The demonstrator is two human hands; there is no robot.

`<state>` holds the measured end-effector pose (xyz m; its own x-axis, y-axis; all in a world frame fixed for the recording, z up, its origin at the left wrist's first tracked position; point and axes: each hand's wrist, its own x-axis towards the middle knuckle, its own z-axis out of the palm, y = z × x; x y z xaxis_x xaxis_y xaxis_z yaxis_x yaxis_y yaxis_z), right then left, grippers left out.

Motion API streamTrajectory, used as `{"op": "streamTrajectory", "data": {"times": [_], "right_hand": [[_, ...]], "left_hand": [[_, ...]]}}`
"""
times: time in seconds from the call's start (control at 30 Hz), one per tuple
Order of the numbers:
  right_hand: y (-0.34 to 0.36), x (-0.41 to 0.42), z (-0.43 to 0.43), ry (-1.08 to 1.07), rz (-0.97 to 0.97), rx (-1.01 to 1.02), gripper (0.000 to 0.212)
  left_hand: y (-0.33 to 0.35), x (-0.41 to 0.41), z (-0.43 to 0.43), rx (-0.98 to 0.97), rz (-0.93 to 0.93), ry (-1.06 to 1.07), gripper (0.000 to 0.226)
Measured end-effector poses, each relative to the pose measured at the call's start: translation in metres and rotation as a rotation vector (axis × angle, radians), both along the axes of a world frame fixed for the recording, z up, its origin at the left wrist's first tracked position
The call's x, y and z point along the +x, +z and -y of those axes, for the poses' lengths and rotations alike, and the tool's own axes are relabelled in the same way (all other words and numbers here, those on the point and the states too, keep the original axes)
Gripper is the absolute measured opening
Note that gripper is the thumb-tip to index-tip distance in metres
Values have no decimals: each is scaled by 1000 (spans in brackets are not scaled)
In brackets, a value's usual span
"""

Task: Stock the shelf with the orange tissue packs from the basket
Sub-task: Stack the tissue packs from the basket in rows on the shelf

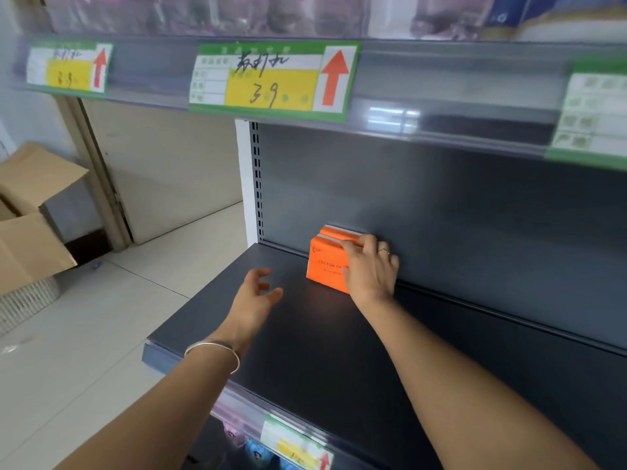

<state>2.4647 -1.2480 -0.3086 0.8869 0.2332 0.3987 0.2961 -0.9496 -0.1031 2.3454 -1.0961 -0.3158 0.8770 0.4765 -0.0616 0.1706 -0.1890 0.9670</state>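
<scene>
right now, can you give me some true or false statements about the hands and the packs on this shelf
1. The right hand holds the orange tissue packs on the shelf. True.
2. The left hand grips a pack too. False: it hovers over the shelf, fingers spread, holding nothing.
3. The packs lie flat at the shelf's front edge. False: they stand upright far back, by the rear panel.
4. A bracelet sits on the left wrist. True.
</scene>
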Motion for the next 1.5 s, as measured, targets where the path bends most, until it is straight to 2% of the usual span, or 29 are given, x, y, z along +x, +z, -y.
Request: {"op": "streamTrajectory", "data": {"times": [0.1,0.27,0.53,0.67,0.77,0.93,1.0,1.1,1.23,1.33,1.43,1.5], "right_hand": [[2,-1,3,34,13,-109,54],[14,-29,4,116,-50,-153,67],[27,-138,-25,450,-102,-102,45],[19,-207,-58,645,-109,-140,40],[-3,-253,-85,772,-143,-273,33],[-52,-301,-114,886,-344,-467,33],[-74,-311,-122,868,-468,-521,30],[-105,-316,-137,755,-724,-423,24],[-148,-319,-160,635,-939,-253,39],[-171,-322,-172,538,-883,-150,56],[-177,-317,-180,595,-691,-290,69],[-172,-312,-187,728,-743,-391,81]], "left_hand": [[-1,-1,0,95,-11,-32,37],[6,-23,-2,264,-31,-91,32],[31,-115,-29,540,-93,-112,19],[19,-194,-63,692,-207,-75,19],[-7,-255,-89,737,-319,-15,18],[-57,-320,-119,838,-567,-22,22],[-76,-335,-128,832,-645,-47,24],[-100,-345,-138,830,-764,-112,36],[-126,-345,-147,836,-886,-168,55],[-139,-339,-151,771,-860,-91,52],[-147,-327,-153,644,-813,57,51],[-153,-318,-157,550,-835,78,60]]}}
